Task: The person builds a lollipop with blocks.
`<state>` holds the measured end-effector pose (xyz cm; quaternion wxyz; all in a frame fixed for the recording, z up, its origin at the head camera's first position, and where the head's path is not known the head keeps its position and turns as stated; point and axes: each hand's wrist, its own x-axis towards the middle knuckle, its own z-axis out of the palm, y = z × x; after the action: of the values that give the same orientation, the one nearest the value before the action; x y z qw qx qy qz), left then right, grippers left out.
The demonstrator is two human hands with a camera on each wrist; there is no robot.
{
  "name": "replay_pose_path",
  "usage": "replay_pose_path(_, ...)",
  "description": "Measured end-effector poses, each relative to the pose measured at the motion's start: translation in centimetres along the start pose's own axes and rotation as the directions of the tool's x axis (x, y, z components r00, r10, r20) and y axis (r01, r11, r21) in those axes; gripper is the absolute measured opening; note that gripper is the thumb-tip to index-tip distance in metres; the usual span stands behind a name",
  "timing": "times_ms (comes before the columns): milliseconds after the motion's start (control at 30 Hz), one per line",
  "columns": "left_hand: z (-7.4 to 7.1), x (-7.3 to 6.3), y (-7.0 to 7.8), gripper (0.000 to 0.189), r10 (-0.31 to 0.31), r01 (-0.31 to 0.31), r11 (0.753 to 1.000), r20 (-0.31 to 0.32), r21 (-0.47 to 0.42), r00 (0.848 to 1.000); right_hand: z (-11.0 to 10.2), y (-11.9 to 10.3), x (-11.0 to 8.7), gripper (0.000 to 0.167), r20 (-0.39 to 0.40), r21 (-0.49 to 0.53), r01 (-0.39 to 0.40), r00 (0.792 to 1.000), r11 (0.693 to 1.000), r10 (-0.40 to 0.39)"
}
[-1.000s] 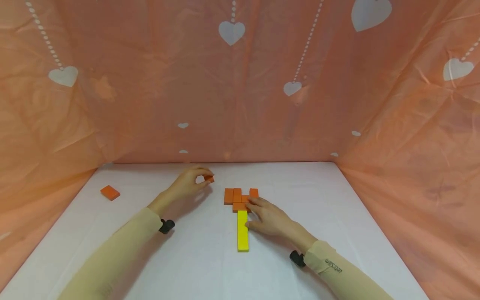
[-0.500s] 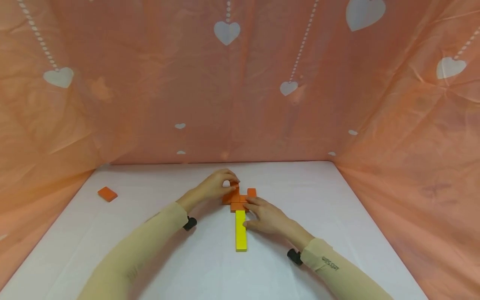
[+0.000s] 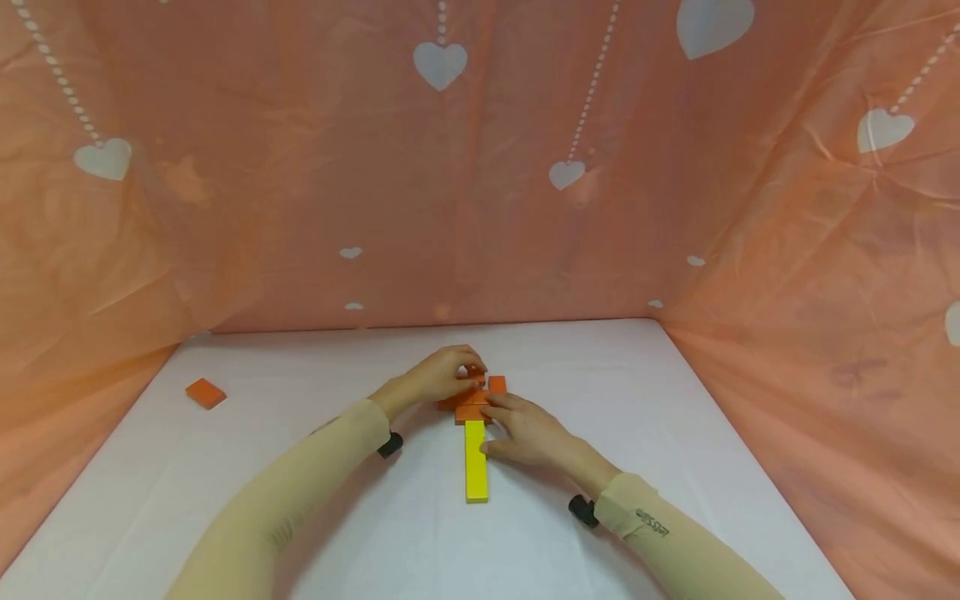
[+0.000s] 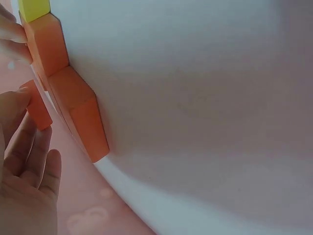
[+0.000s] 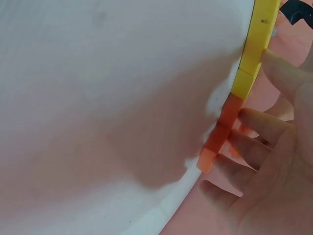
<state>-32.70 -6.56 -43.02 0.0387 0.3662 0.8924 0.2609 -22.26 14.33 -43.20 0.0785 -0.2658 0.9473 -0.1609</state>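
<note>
My left hand [image 3: 441,375] pinches a small orange block [image 4: 38,105] between thumb and fingers, over the far side of a group of flat orange blocks [image 3: 471,413]. In the left wrist view that block stands slightly apart from the others. A yellow strip [image 3: 476,471], with a seam showing between two yellow pieces, runs from the group toward me. From the right side, my right hand [image 3: 534,435] rests its extended fingers against the orange blocks, thumb touching the yellow strip's edge. Part of the group is hidden behind both hands.
One loose orange block [image 3: 205,393] lies at the far left of the white table [image 3: 360,542]. Pink cloth [image 3: 300,167] with white hearts hangs behind and along both sides. Each wrist wears a small black camera, such as the one [image 3: 582,511] at the right sleeve.
My left hand has carried the orange block rightward to the group and lowered it slightly there. The right hand keeps its place at the blocks. The head view has shifted a little.
</note>
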Motion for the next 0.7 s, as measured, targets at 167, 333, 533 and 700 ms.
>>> replay_pose_path(167, 0.13, 0.40, -0.16, 0.022, -0.007, 0.007, 1.000, 0.016, -0.004, 1.000, -0.07, 0.04, 0.00, 0.064, -0.003, -0.006, 0.002, 1.000, 1.000, -0.002)
replay_pose_path(333, 0.08, 0.62, -0.22, 0.023, -0.019, 0.019, 1.000, 0.034, -0.006, 0.999, -0.09, 0.07, 0.06, 0.064, -0.006, -0.016, 0.012, 1.000, 1.000, -0.012)
replay_pose_path(533, 0.13, 0.88, -0.12, 0.022, -0.006, 0.006, 1.000, 0.039, -0.006, 0.999, -0.14, 0.13, 0.08, 0.064, -0.012, -0.017, 0.026, 1.000, 1.000, -0.026)
replay_pose_path(700, 0.25, 0.99, 0.10, 0.022, 0.006, -0.005, 1.000, 0.051, -0.024, 0.999, -0.18, 0.08, 0.05, 0.063, -0.010, -0.010, 0.032, 0.999, 0.999, -0.032)
